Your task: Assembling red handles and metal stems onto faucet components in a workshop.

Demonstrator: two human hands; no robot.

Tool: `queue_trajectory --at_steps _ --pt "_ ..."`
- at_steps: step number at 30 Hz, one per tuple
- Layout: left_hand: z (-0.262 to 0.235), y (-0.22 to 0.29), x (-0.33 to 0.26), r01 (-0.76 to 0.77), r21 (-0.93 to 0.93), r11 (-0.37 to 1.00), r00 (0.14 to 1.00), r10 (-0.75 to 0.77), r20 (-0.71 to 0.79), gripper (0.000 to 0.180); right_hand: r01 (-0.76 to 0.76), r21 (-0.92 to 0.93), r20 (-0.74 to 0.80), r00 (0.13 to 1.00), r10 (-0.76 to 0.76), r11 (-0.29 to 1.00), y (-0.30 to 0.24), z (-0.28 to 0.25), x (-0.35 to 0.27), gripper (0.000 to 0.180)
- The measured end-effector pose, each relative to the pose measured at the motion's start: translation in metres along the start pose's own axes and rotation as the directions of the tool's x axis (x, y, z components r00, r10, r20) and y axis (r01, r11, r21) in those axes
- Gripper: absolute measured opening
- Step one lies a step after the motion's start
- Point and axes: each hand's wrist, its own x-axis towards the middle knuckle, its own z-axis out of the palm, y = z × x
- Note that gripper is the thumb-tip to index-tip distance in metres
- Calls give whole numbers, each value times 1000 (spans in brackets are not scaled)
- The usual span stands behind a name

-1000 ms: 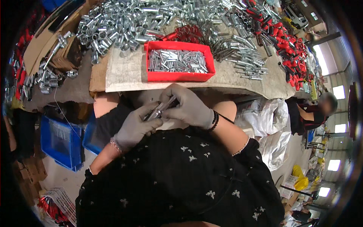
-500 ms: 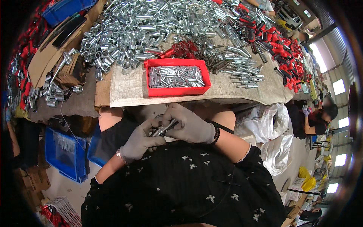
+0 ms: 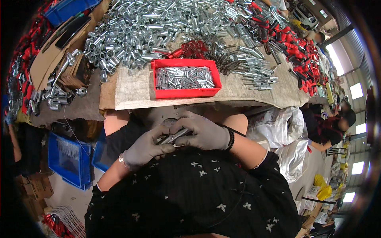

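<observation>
My left hand, in a grey glove, is closed around one end of a shiny metal tube-shaped part. The other end is gripped by my right hand, gloved the same way, so the part lies slantwise between both hands over my lap. Fingers cover much of it, and its exact kind does not show. Beyond my hands, a red bin of small metal pins stands near the front edge of the cloth-covered table.
A large heap of chromed tubes covers the back of the table. Coil springs and thin rods lie right of the bin, with red-handled parts beyond. Blue crates stand on the floor at left, white sacks at right.
The metal part has turned slightly and more of it shows between my hands. My right hand has shifted a little to the right. A person at the far right has moved an arm lower.
</observation>
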Motion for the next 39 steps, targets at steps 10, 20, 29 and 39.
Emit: queue_trajectory --at_steps 10,20,29,39 --pt "-1 -1 0 49 -49 998 999 -48 19 45 -1 46 25 1000 0 999 1 -1 -3 33" --pt "-5 -6 5 67 -43 997 997 -65 38 48 -98 88 35 995 95 991 21 4 -3 32" --pt "-8 -5 10 107 -48 993 985 -99 141 70 -220 293 -10 972 233 930 12 -5 -9 34" --pt "-13 1 9 -41 107 993 998 35 55 54 -55 -59 -201 979 42 997 8 -9 -23 38"
